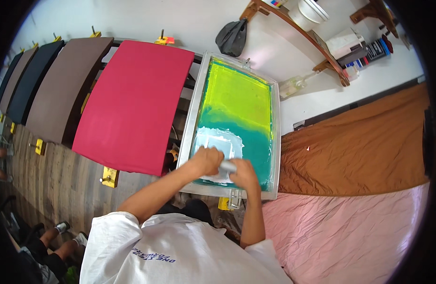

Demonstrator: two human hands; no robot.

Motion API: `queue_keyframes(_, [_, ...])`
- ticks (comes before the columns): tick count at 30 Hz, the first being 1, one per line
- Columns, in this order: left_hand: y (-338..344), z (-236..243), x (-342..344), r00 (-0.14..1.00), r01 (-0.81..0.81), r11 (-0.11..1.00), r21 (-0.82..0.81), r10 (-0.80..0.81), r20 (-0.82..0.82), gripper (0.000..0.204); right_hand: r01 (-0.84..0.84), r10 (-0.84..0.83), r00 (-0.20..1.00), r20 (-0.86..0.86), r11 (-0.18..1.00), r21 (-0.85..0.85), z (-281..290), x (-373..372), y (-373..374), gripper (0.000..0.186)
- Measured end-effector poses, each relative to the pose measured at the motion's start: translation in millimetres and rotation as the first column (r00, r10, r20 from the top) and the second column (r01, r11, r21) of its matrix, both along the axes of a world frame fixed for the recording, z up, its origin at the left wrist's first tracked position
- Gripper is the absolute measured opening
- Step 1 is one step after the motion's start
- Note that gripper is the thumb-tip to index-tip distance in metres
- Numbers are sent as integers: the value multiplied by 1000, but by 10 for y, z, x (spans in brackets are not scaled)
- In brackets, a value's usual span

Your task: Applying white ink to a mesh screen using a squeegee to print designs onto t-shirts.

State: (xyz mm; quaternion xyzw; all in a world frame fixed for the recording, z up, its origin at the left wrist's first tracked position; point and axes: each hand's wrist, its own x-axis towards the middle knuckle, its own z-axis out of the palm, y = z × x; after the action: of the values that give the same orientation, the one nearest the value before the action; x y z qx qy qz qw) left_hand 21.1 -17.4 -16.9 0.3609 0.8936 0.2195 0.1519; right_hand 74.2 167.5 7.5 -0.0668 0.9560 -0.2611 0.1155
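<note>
A screen-printing frame (275, 156) with a pale metal rim lies in front of me. Its mesh is yellow-green (239, 94) at the far end and dark green (253, 156) at the near end. Pale blue-white ink (220, 137) is spread in a rough square over the near left part. My left hand (208, 160) and my right hand (244, 174) are both closed on a light grey squeegee (228, 165), held low over the ink. Motion blurs it a little, and my fingers hide much of it.
Left of the frame stands a board covered in red fabric (133, 104), then several brown and black ones (66, 90). Brown cloth (350, 146) and pink cloth (341, 232) lie to the right. A wooden shelf (298, 31) holds a white bucket (308, 14). Another person's legs (62, 241) show at lower left.
</note>
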Motion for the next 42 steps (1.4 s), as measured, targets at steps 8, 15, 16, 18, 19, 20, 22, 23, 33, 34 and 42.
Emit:
queue_keyframes(8, [-225, -72, -796, 998, -62, 998, -21, 61, -27, 35, -15, 17, 998, -63, 1000, 19, -153, -884, -240, 37])
queue_keyframes(15, [-325, 11, -350, 997, -67, 997, 24, 66, 34, 28, -35, 35, 999, -15, 999, 15, -116, -472, -327, 35])
queue_keyframes(16, [-347, 35, -259, 996, -59, 998, -8, 59, 61, 29, -33, 34, 999, -34, 999, 16, -131, -361, -350, 35])
queue_keyframes(18, [-414, 74, -2, 995, -55, 998, 22, 53, 81, 33, -59, 60, 998, -20, 998, 37, -81, -116, -400, 38])
queue_keyframes(19, [-448, 67, 130, 995, -51, 997, 52, 46, 85, 36, -72, 72, 997, 2, 996, 49, -81, -9, -414, 39])
queue_keyframes(20, [-483, 39, 274, 994, -56, 996, 65, 50, 94, 37, -80, 80, 997, -5, 996, 25, -89, 109, -417, 42])
queue_keyframes(22, [-468, 91, 487, 994, -37, 999, 40, 33, 101, 36, -89, 88, 996, 12, 996, 17, -70, 302, -405, 42])
queue_keyframes(23, [-434, 192, 548, 990, -56, 998, 36, 50, 132, 31, -80, 81, 996, 41, 996, -25, -60, 350, -375, 40])
queue_keyframes(33, [444, 43, -657, 999, -35, 999, 10, 35, 2, 28, 7, -7, 1000, 6, 999, 42, 34, -744, 437, 37])
queue_keyframes(34, [486, 7, -736, 998, -62, 998, -19, 62, 25, 30, 2, -4, 1000, 26, 997, 71, 3, -836, 452, 39])
queue_keyframes(42, [432, -44, -338, 1000, -12, 994, 108, 14, -14, 36, -37, 37, 999, -35, 999, 5, -119, -423, 454, 41])
